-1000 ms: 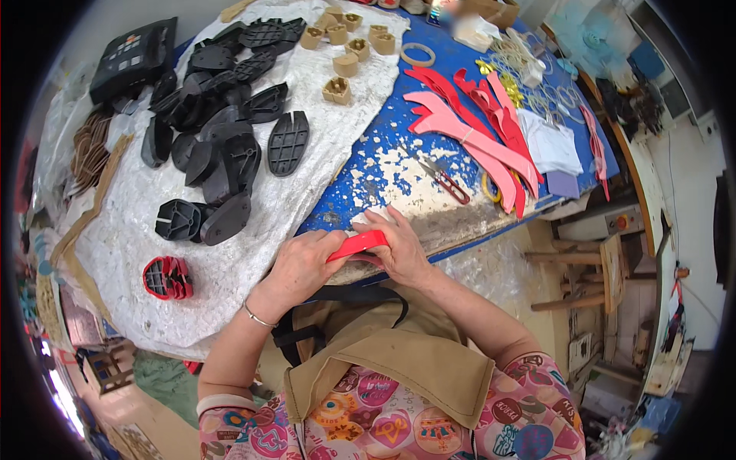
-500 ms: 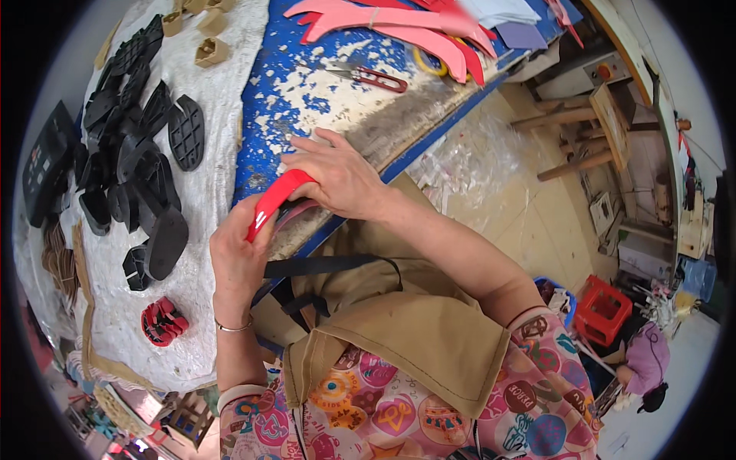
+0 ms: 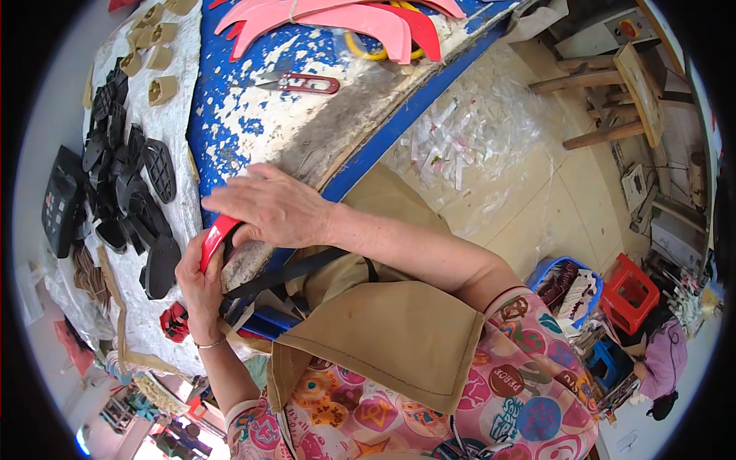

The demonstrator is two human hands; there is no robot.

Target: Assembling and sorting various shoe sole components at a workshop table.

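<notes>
Glossy red strip [image 3: 218, 238], bowed between our hands at nine o'clock: our left hand [image 3: 199, 288] has fingers curled tight on its lower end; our right hand [image 3: 277, 208] spreads fingers over its upper end, grip hidden. Uneven pulling could, we judge, twist it. Beyond, thread snips [image 3: 310, 83] at eleven.

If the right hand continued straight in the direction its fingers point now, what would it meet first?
The right hand would probably meet the black grid-patterned sole on the white sheet; its height is unclear, so it could pass above.
</notes>
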